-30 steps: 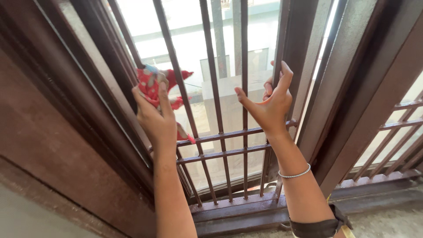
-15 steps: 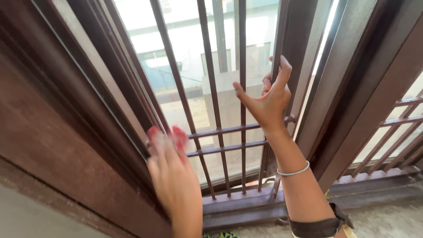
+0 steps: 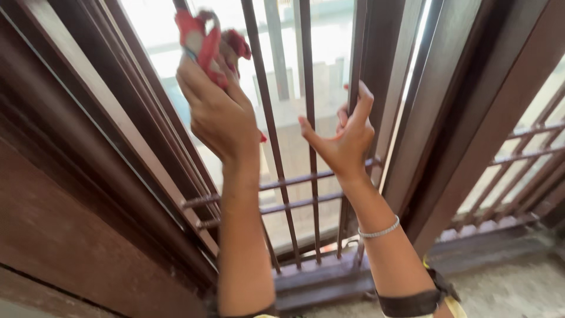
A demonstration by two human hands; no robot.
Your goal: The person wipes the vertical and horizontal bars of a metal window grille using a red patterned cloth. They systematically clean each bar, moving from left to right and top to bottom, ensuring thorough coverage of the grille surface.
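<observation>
Up high, the left hand (image 3: 220, 112) clutched a crumpled red cloth (image 3: 206, 35) against a brown metal window bar (image 3: 263, 106), seemingly to rub it, while the right hand (image 3: 344, 138) gripped another vertical bar (image 3: 355, 70) for steadiness.

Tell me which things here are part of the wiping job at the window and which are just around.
In use:
- left hand gripping the red cloth
- vertical window bars beside the cloth
- right hand curled on a bar at the frame

Just around:
- silver bracelet
- dark wrist strap
- second grille on the right
</observation>
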